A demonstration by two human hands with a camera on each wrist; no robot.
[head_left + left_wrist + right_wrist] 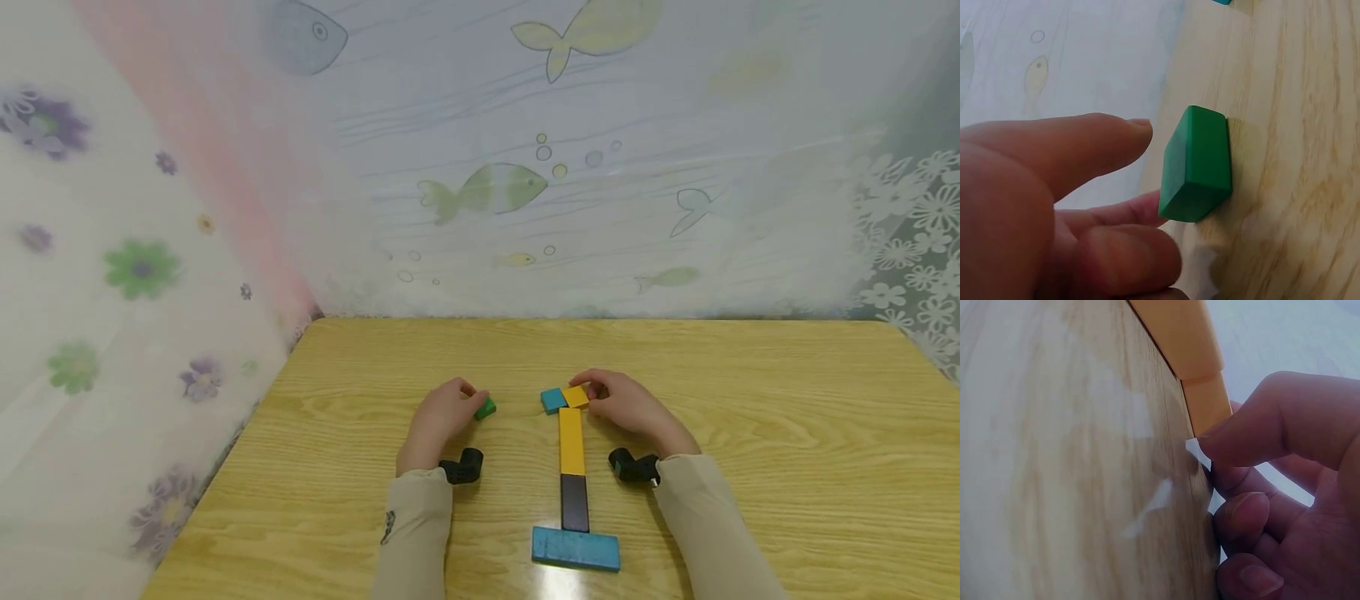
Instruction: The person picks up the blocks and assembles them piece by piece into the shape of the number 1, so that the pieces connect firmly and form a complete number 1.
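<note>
A small green block (486, 409) rests on the table beside my left hand (444, 417). In the left wrist view the thumb stands a little off the green block (1207, 150), while a fingertip reaches behind its lower edge. My right hand (632, 406) pinches a small yellow block (576, 396) between thumb and index finger; the thumb covers its end in the right wrist view. Left of that lies a small blue block (553, 401), against it. Below the pair, a long yellow block (572, 442), a dark block (575, 502) and a wide blue block (576, 549) form a column.
The wooden table (337, 500) runs back to a curtain (480, 275) printed with fish. At the left hangs a flowered curtain (112, 333). Black wrist cameras sit on both wrists, beside the beige sleeves (416, 533).
</note>
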